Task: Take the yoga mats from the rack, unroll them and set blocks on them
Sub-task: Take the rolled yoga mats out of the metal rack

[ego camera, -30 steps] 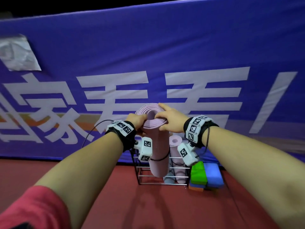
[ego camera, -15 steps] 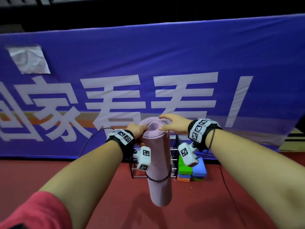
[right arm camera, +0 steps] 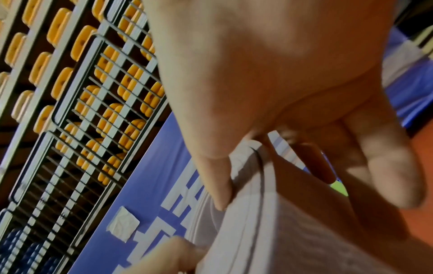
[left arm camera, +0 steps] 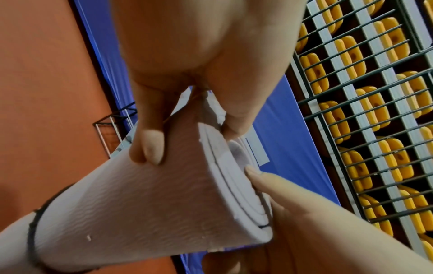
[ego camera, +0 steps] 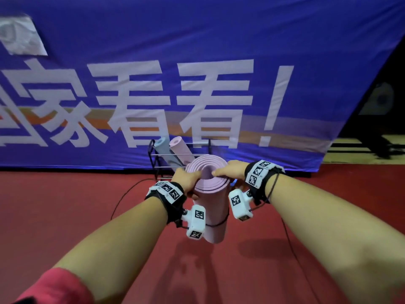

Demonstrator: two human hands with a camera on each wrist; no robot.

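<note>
Holding rolled pink mat (ego camera: 210, 194) upright above red floor (ego camera: 65, 216), near side of rack (ego camera: 157, 159). Left hand (ego camera: 186, 178), right hand (ego camera: 230, 171) both pinch top rim. Judged light, soft foam; rim grip may deform, mid-roll steadier.

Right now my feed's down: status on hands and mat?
Both hands, left and right, grip pink rolled mat upright, clear of rack. Band on. Nothing in the way.

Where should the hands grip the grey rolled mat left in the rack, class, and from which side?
Grip the grey mat at its top end, coming from above. It stands tilted in the wire rack, beside a pink mat, with only its upper part clear of the rails, so lifting it upward probably frees it most easily.
</note>
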